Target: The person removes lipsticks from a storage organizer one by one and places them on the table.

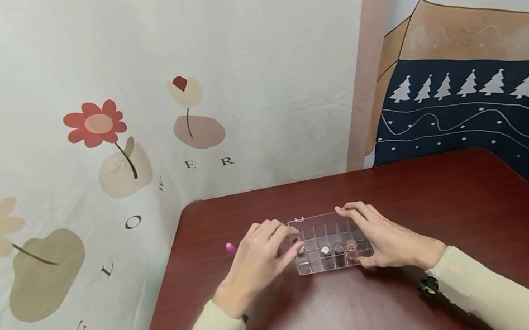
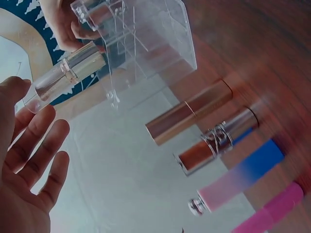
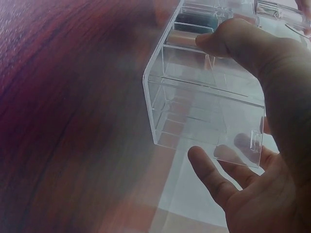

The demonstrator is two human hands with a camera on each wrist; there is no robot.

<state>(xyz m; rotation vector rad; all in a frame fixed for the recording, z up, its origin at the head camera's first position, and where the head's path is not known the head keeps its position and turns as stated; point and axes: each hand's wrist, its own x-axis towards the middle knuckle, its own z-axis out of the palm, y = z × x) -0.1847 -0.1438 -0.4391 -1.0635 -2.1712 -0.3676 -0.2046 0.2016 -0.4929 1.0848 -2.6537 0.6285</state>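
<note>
Between the thumb and index finger of my left hand (image 1: 262, 255) is a lipstick tube (image 2: 70, 73) with a clear end and a shiny metallic body. It reaches into the left end of a clear divided organizer (image 2: 160, 41). My right hand (image 1: 383, 235) grips the organizer's right end, thumb at the front edge and fingers round the back. Inside, the front row holds a silver-topped lipstick (image 1: 326, 253), a dark one (image 1: 340, 255) and a reddish one (image 1: 351, 250). In the right wrist view, the right thumb overlaps the compartments beside a tan tube (image 3: 182, 39).
Left of the organizer a row of tubes lies on the dark red table (image 1: 337, 318): a bronze one (image 2: 189, 111), a clear-and-silver one (image 2: 218, 141), a pink-to-blue one (image 2: 243, 174) and a bright pink one (image 2: 272, 208). Printed cloth (image 1: 257, 76) hangs behind the table.
</note>
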